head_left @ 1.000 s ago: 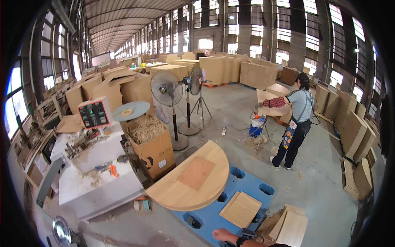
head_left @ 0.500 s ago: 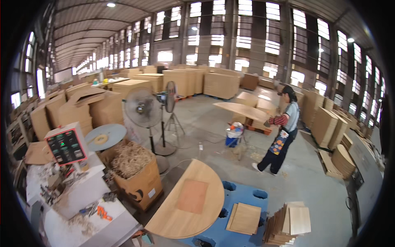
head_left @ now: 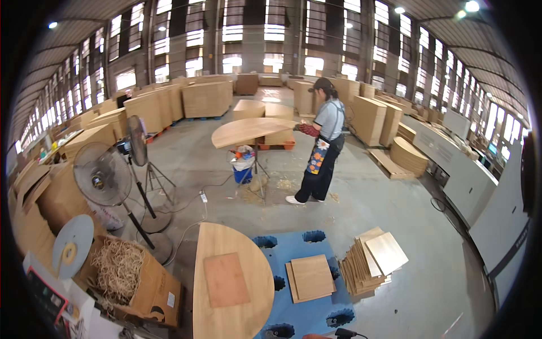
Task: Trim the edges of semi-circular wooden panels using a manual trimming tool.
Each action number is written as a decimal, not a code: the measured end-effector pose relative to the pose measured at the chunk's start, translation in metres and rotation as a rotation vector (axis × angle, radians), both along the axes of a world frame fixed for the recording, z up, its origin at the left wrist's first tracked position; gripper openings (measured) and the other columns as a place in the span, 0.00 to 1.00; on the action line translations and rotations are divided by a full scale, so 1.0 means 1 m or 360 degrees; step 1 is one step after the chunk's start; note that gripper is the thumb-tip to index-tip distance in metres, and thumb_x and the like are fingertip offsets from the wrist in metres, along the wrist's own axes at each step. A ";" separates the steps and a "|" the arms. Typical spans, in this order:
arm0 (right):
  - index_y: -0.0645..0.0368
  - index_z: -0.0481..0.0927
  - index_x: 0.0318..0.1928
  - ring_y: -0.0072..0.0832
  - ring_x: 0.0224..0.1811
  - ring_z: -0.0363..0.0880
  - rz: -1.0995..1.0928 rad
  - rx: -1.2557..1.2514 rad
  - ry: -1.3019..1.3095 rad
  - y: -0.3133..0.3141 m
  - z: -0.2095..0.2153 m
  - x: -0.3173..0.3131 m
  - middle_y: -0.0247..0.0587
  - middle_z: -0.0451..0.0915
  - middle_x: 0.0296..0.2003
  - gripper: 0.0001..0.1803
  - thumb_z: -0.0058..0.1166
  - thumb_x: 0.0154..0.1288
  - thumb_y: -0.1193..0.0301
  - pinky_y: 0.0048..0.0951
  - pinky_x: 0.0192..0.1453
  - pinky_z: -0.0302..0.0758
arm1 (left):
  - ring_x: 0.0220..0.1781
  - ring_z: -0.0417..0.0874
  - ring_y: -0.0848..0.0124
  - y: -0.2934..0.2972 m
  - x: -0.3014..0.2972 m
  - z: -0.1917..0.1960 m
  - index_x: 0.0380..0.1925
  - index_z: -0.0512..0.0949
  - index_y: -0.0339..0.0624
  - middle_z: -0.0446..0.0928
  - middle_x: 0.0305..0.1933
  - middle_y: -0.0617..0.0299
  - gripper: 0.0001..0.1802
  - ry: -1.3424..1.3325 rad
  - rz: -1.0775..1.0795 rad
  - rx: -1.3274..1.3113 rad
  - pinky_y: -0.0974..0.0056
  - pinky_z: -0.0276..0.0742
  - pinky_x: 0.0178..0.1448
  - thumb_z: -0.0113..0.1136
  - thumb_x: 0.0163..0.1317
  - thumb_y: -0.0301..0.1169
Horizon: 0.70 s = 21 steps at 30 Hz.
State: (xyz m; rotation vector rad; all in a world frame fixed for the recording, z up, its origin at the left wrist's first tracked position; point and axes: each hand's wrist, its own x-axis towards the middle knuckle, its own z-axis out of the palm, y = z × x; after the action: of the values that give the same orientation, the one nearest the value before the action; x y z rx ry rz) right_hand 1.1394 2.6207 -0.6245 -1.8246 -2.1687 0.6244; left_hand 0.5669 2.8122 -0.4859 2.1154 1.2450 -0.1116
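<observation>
Factory floor, seen from your standpoint. At far left a grey disc (head_left: 70, 248) leans beside an open cardboard box (head_left: 155, 291) heaped with wood shavings (head_left: 117, 270). Two pedestal fans (head_left: 102, 175) stand on the concrete behind it.

Just right of the box lies the half-round panel (head_left: 245, 316), straight edge toward the box and curved edge overhanging the left edge of the blue pallet (head_left: 316, 246). A smaller reddish square board (head_left: 226, 279) rests flat near the panel's middle. On the pallet a short pile of square boards (head_left: 310, 277) sits near the centre. A taller, fanned stack of squares (head_left: 372, 261) stands on the floor just off the pallet's right edge.

Farther back, a co-worker in an apron (head_left: 322, 148) stands at a second half-round top (head_left: 251, 130) raised on a stand, with a blue bucket (head_left: 243, 170) beneath it. Grey cabinets (head_left: 468, 175) line the right.

Only a sliver of what looks to be your right hand (head_left: 316, 337) shows at the lower edge, by the pallet's near edge. You cannot tell whether it is open, closed or holding anything. Your left hand is out of view.

As a judgement, the work stands between handlings: nothing is lifted, and the panel and boards lie at rest. Any reach for the panel calls for looking down first, then taking it by the curved edge where it overhangs.
</observation>
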 end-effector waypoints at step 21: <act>0.64 0.81 0.46 0.31 0.39 0.82 -0.1479 0.0105 0.0482 0.277 0.183 0.097 0.44 0.83 0.36 0.13 0.53 0.67 0.68 0.32 0.41 0.78 | 0.54 0.78 0.44 0.363 0.158 -0.071 0.51 0.77 0.40 0.79 0.50 0.41 0.19 -0.0093 0.0122 -0.0309 0.47 0.72 0.57 0.55 0.65 0.38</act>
State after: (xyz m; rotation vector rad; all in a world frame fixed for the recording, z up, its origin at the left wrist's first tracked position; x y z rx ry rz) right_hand 1.2363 2.8982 -0.4418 -2.2175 -0.9566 0.5300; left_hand 0.7247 3.1756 -0.5566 1.8901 1.2279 -0.1302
